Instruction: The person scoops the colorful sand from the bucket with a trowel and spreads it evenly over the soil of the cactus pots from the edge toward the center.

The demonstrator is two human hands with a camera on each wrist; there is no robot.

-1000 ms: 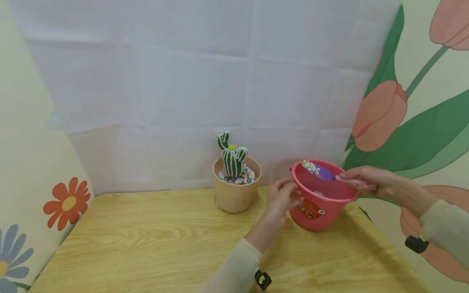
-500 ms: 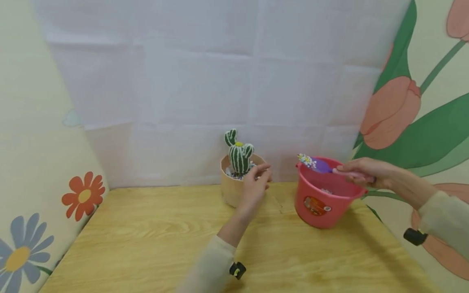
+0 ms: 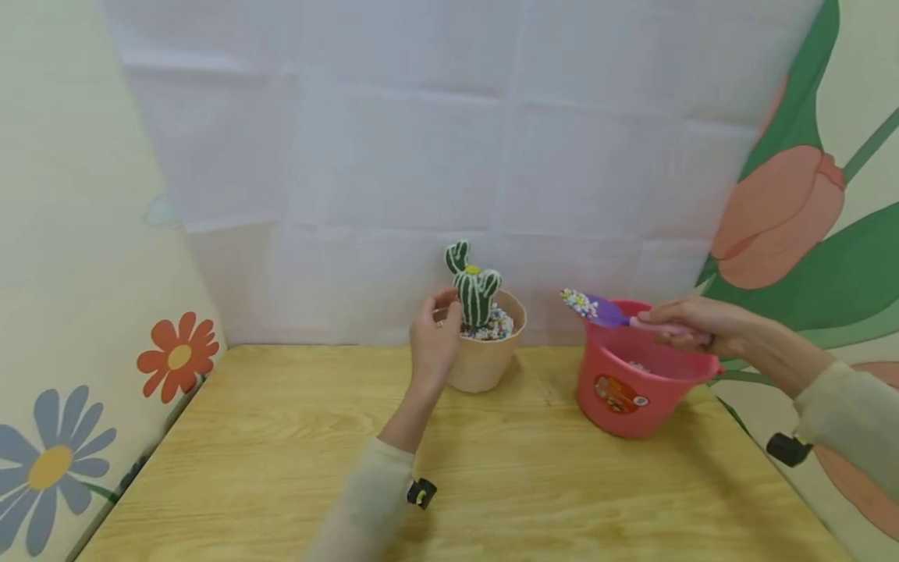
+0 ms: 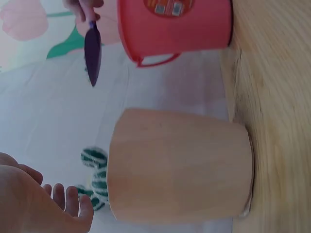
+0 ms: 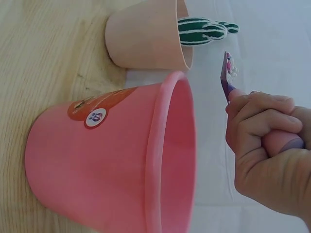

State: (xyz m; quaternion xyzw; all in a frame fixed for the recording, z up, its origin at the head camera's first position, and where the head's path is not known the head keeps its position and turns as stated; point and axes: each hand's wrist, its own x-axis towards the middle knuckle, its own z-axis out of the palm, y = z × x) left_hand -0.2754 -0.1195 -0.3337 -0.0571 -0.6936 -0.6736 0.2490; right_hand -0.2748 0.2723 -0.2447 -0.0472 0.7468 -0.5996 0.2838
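Note:
My right hand [image 3: 705,321] grips the pink handle of a small trowel [image 3: 609,312], held level above the rim of a red bucket [image 3: 621,394]. Small multicoloured beads [image 3: 579,303] sit heaped on its purple blade, which points left. Left of the bucket stands a peach flower pot [image 3: 485,365] with beads inside and a green-and-white knitted cactus [image 3: 475,300] upright in them. My left hand [image 3: 431,343] is at the pot's left rim beside the cactus, fingers loosely bent around nothing. In the left wrist view, these fingers [image 4: 72,200] appear near the cactus; contact cannot be told.
A wood-grain table [image 3: 295,460] carries the pot and bucket. A white cloth [image 3: 393,156] hangs right behind them. Flower-patterned panels flank both sides. Some beads [image 3: 639,367] lie inside the bucket.
My left hand has moved left from the bucket's side, across the pot's front, to the pot's left rim. The loaded trowel has risen out of the bucket and shifted slightly toward the pot.

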